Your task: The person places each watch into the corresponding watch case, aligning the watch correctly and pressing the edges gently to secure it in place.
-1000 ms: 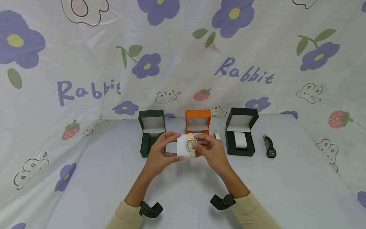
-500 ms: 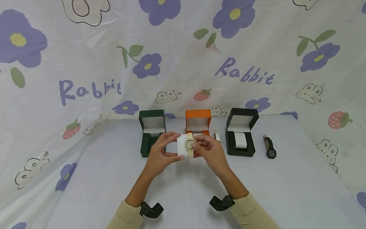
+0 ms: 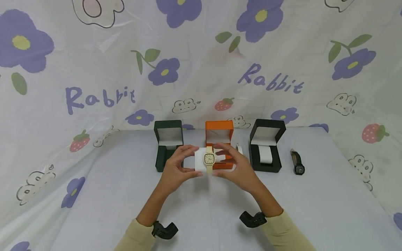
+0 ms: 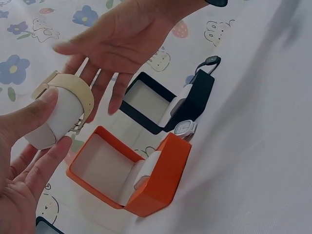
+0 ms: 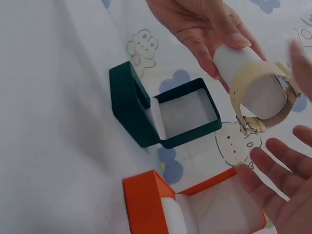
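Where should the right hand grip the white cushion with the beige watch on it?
Probably by the cushion's bare right end, coming from the right. The watch wraps its middle, and the left hand already pinches the left end, while the right hand is open beside it.

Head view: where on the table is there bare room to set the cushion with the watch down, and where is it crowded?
Bare table lies in front of the boxes, between the forearms and out to both sides. There is also room left of the green box and right of the black watch. The back row is crowded: the orange box, a small watch and the black box stand close together.
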`<state>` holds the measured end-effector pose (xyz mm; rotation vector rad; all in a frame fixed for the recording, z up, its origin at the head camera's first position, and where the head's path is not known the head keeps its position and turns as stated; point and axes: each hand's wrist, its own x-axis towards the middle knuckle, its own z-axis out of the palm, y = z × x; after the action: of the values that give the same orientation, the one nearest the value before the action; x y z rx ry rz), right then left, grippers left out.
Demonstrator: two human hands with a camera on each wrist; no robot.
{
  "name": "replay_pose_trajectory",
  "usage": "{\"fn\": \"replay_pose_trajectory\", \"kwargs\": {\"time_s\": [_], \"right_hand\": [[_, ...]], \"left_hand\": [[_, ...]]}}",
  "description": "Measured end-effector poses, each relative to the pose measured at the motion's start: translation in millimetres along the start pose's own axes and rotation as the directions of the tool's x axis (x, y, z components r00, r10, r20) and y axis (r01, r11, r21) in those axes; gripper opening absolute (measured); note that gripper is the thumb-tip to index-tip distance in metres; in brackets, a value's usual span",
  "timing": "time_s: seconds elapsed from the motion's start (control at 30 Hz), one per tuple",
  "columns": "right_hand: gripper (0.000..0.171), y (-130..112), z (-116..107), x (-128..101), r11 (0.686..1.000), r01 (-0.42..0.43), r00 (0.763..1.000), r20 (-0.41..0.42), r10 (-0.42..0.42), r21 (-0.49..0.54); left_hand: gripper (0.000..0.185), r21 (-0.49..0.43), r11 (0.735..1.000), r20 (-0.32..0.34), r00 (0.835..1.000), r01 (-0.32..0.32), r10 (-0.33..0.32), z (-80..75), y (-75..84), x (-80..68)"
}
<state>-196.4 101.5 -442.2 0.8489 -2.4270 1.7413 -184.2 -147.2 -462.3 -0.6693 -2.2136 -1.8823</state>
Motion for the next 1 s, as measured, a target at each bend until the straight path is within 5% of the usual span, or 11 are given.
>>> {"fn": "replay_pose_trajectory", "kwargs": {"time_s": [0.2,0.57,1.0], "right_hand": [[0.096,0.6,-0.2,-2.0,0.999,-0.026,0.993,0.118,0.030,-0.040],[0.090,1.3,-2.3,-4.4,1.000,-0.006,0.995,0.096,0.008,-0.022],[0.086,2.1,1.7,-9.1,0.999,0.023,0.998,0.057,-0.025,0.044]], "left_hand": [[0.071,-0.012,1.000,0.018,1.000,0.008,-0.007,0.8,0.4,-0.3],[0.080,-0.013,0.998,0.076,0.996,0.058,-0.057,1.0,2.7,-2.7],[0.078,-0.037,0.999,0.083,0.996,0.028,-0.025,-1.5,3.4,-3.6]]}}
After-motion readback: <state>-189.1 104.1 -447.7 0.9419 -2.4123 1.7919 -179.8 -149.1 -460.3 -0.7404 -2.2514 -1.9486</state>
